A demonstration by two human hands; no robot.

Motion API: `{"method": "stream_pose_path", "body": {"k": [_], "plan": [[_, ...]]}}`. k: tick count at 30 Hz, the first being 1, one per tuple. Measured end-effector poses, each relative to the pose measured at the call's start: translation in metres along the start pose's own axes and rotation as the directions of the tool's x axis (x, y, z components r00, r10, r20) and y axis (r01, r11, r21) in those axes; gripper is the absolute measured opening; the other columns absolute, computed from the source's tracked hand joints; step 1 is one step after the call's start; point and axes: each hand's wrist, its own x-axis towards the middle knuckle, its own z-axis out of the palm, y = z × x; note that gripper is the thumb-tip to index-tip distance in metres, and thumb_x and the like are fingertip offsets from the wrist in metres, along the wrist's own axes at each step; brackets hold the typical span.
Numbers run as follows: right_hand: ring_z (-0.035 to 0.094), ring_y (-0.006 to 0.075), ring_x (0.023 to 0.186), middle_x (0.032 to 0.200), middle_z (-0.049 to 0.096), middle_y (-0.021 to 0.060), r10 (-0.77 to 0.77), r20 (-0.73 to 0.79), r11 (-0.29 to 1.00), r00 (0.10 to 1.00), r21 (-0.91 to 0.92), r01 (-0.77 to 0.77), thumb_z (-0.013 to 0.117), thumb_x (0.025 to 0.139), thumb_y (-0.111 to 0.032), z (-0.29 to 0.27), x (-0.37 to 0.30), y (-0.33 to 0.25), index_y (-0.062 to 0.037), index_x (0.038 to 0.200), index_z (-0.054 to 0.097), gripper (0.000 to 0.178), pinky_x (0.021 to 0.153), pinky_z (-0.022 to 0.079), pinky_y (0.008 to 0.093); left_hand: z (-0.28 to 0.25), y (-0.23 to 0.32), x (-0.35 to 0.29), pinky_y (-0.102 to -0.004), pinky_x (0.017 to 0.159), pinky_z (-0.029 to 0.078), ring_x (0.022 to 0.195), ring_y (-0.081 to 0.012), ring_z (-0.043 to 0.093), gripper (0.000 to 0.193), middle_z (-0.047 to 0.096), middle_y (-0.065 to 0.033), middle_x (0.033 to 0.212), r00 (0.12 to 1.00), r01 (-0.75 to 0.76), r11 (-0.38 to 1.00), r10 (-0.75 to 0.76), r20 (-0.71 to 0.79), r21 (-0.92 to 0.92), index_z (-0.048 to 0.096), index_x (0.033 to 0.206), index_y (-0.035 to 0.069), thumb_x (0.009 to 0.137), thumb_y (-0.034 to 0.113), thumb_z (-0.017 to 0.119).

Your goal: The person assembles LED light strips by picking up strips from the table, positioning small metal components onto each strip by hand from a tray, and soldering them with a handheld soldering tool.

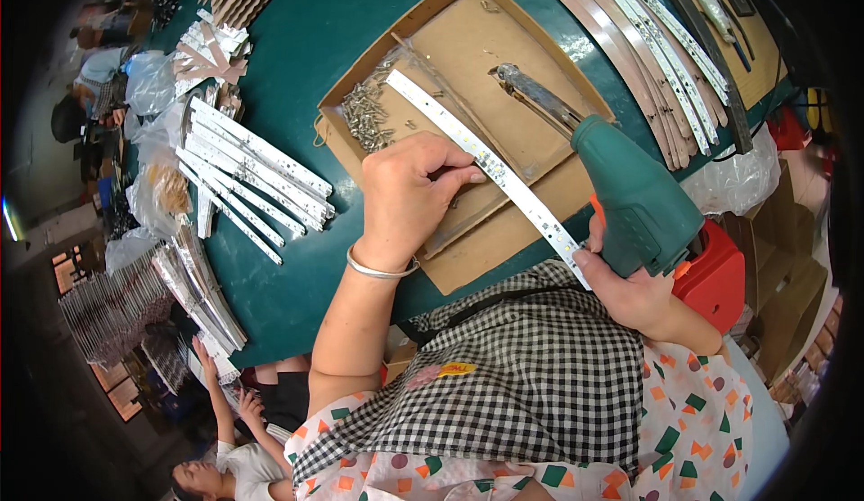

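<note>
A long white LED strip [531, 206] with small components lies slantwise across an open cardboard box [576, 82]. My left hand [414, 181], a bangle on its wrist, is closed, with thumb and forefinger pinched at the strip's left edge near its middle. Whether a small part is also between those fingertips cannot be seen. My right hand [630, 289] is wrapped round a green power screwdriver [630, 199], its thumb against the strip's near end. The tool's metal nose [531, 87] points away over the box. Small screws [364, 114] are heaped in the box's left part.
Several white strips [256, 172] lie stacked left on the green table [297, 294]. More curved strips [648, 42] lie at the far right. A red stool [723, 276] stands at right. Another person [243, 465] is at lower left, near bundled strips [193, 280].
</note>
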Motion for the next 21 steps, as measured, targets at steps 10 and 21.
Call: {"method": "stream_pose_path", "body": {"k": [10,21], "plan": [[0.051,0.0089,0.077,0.089,0.053,0.0046,0.048,0.143,0.998,0.989,-0.036,-0.043,0.063,0.081,0.013,-0.006,0.0,0.002,0.0015,0.124,0.047,0.047,0.068,0.046,0.025,0.007,-0.01,-0.004,-0.0315,0.06,0.05,0.068,-0.0226,0.063,0.018,0.066,-0.0038,0.074,0.945,-0.299,0.941,0.314,-0.086,0.157,0.065,0.074,0.007,0.061,-0.001,0.076],[0.053,0.0144,0.063,0.132,0.049,0.0217,0.169,-0.004,0.958,0.986,0.235,-0.164,0.079,0.078,-0.018,-0.046,0.002,-0.024,0.0093,0.136,0.036,0.077,0.046,0.049,0.0262,0.01,-0.012,-0.008,-0.032,0.06,0.048,0.066,-0.0221,0.06,0.02,0.065,-0.0056,0.077,0.828,-0.503,0.797,0.555,-0.077,0.335,0.064,0.078,0.004,0.062,-0.005,0.071]]}}
